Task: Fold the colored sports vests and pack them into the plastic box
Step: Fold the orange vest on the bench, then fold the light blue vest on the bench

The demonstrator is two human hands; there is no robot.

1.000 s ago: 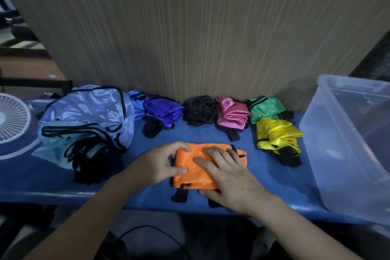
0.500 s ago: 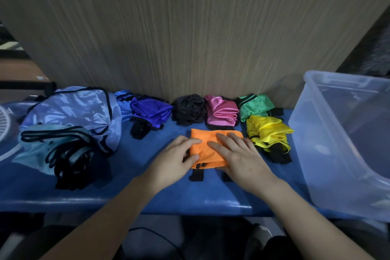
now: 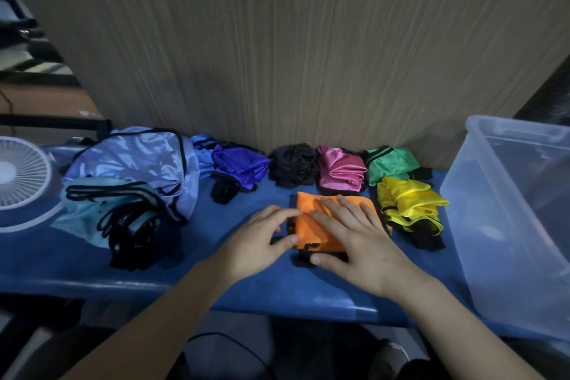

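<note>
Head view. The folded orange vest [image 3: 320, 225] has shifted across the blue bench [image 3: 185, 256] toward 1 o'clock over the last second. It now lies just in front of the pink vest [image 3: 340, 171] and just beside the yellow vest [image 3: 407, 205], joining the row of folded bundles against the wall.

The right hand [image 3: 354, 241] lies flat on the orange vest with fingers straight, pressing it down. The left hand [image 3: 262, 241] touches the vest's 9 o'clock edge, fingers loosely extended; no firm grip is visible. The hands are close together.

The plastic box [image 3: 509, 225] stands at 3 o'clock, well apart from the vest; it appears to hold no vests.

Judgement: folding of this vest is complete. The unfolded light-blue pile [image 3: 132, 163] at 9 o'clock remains.
</note>
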